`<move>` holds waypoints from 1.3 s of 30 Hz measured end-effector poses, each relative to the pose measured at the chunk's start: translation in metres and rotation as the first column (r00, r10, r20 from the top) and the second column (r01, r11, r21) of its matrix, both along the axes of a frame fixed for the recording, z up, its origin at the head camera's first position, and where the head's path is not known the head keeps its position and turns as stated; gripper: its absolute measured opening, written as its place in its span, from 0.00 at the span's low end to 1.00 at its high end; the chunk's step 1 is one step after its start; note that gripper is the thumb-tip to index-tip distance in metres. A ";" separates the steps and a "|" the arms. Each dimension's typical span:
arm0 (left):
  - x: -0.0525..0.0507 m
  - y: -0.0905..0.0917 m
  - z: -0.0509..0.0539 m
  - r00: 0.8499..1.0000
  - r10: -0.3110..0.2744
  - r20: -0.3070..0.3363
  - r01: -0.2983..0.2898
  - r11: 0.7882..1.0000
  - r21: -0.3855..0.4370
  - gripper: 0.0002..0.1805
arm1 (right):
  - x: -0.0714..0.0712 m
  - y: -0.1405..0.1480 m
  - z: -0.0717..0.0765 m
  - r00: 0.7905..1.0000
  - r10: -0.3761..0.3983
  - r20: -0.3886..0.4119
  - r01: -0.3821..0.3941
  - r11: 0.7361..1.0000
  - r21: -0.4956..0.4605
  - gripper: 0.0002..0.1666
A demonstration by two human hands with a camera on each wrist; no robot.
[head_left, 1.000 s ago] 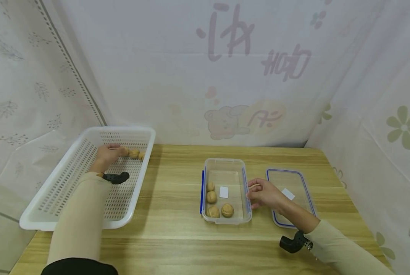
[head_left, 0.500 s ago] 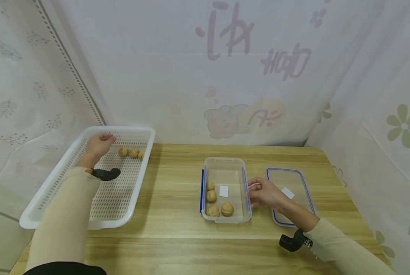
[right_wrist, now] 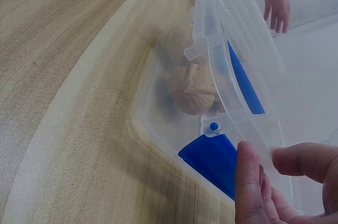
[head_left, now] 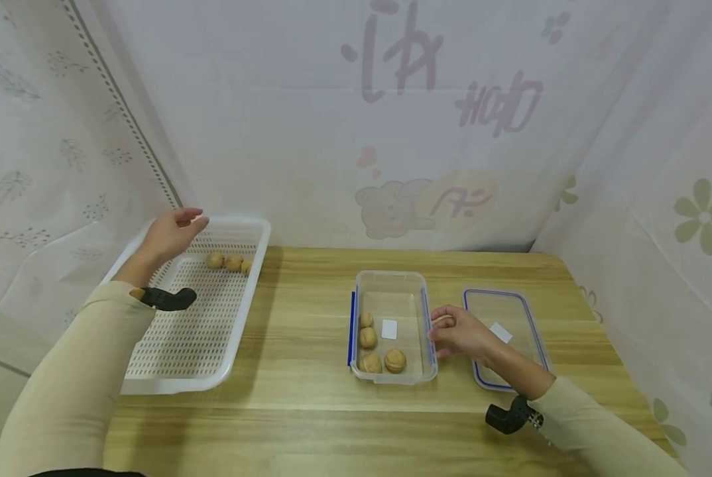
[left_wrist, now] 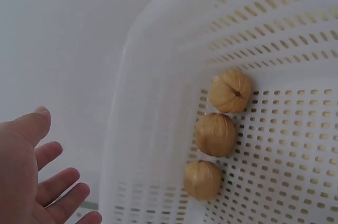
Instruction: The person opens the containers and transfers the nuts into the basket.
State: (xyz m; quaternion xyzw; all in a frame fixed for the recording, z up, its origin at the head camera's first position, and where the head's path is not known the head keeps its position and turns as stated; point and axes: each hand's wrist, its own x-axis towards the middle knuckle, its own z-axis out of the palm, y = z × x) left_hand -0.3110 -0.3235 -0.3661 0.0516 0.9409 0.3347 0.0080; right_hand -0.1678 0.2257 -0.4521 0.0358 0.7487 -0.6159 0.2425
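Note:
Above the back left of the white basket [head_left: 235,351], my left hand [head_left: 168,240] is raised with loosely spread fingers and nothing in them. The left wrist view shows that hand [left_wrist: 37,182] outside the basket rim, apart from three walnuts [left_wrist: 215,134] lined up inside. My right hand [head_left: 465,336] is at the right side of the clear container [head_left: 390,276]. Seen from the right wrist, its thumb and fingers [right_wrist: 248,182] pinch the container's wall. Several walnuts [head_left: 395,360] lie in the container, along its left side and front.
A clear lid with a blue seal [head_left: 507,293] lies right of the container, partly under the right forearm. All of it stands on a wooden table [head_left: 308,424]. Patterned white curtains [head_left: 290,132] hang behind and at both sides.
My left hand has moved away from the walnuts, up and back to the left toward the basket's rim, empty. The right hand and the container have stayed in place.

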 end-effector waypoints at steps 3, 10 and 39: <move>0.002 0.010 0.006 0.999 -0.050 -0.022 0.049 0.999 -0.016 0.38 | 0.000 0.000 0.000 1.000 0.006 -0.003 -0.006 1.000 0.001 0.26; 0.007 0.040 0.018 0.986 -0.156 -0.055 0.155 0.988 -0.023 0.34 | 0.001 -0.001 0.000 1.000 0.008 -0.006 -0.008 1.000 0.006 0.27; 0.028 0.169 0.019 0.843 -0.523 -0.125 0.531 0.846 0.039 0.25 | -0.001 0.001 -0.004 0.999 0.027 0.032 -0.025 0.998 -0.058 0.23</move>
